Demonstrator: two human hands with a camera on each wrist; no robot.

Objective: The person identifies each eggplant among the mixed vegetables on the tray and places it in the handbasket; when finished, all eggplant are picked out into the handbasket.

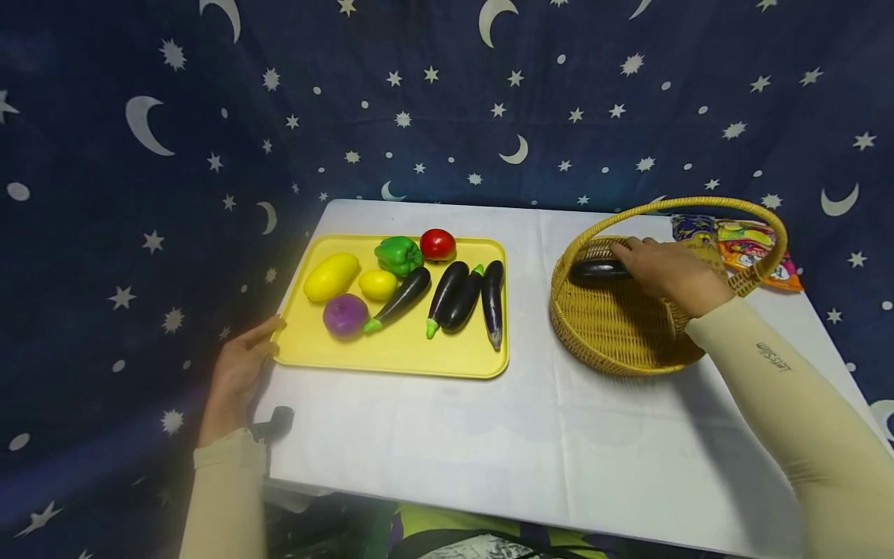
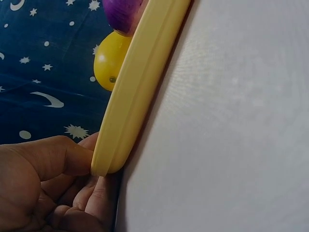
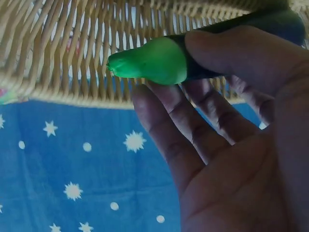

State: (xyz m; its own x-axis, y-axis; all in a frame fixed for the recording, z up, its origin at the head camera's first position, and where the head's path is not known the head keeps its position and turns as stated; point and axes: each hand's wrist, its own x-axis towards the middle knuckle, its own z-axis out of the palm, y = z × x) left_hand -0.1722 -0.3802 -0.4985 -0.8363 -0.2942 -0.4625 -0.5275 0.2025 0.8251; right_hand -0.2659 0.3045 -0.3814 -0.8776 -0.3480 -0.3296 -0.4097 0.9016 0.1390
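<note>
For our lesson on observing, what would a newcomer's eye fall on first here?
The bright yellow tray, on the left of the white table, stands out first, the left hand pinching its near left corner. To its right, the right hand holds an eggplant in the wicker basket. Behind them hangs a navy cloth with pale moons and stars.

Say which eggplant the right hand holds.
The lone eggplant inside the wicker basket, between the thumb and fingers of the right hand; the other four eggplants lie on the yellow tray.
</note>
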